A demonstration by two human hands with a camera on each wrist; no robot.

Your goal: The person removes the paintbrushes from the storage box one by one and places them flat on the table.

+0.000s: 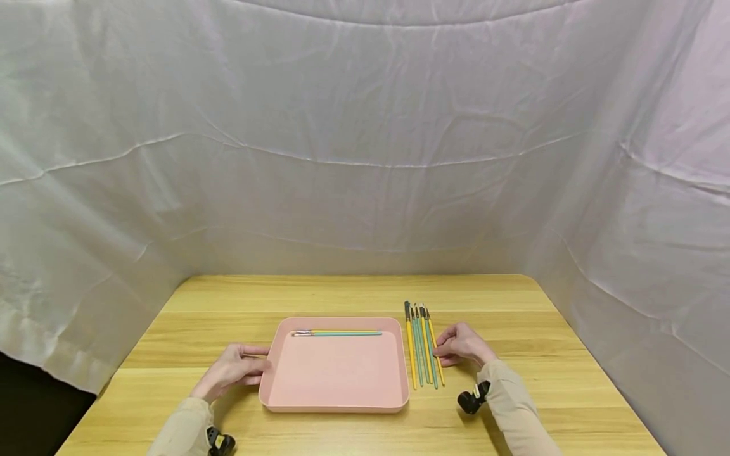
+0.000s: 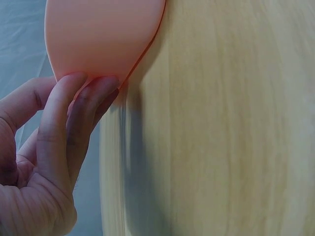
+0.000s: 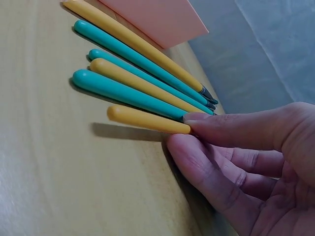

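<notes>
A pink tray [image 1: 336, 380] lies on the wooden table [image 1: 542, 392], with two paintbrushes [image 1: 336, 332] along its far wall. My left hand [image 1: 261, 365] rests at the tray's left rim; in the left wrist view its straight fingertips [image 2: 74, 93] touch the tray's [image 2: 103, 34] outer edge. Several yellow and teal brushes [image 1: 421, 345] lie side by side right of the tray. My right hand [image 1: 441, 353] is at the rightmost yellow brush [image 3: 147, 119], and thumb and forefinger [image 3: 197, 162] pinch its shaft while it lies on the table.
White cloth [image 1: 365, 158] hangs close round the back and both sides of the table. Bare wood runs behind the tray and along the right side. A black wrist camera [image 1: 473, 399] sits under my right sleeve, another [image 1: 219, 441] under the left.
</notes>
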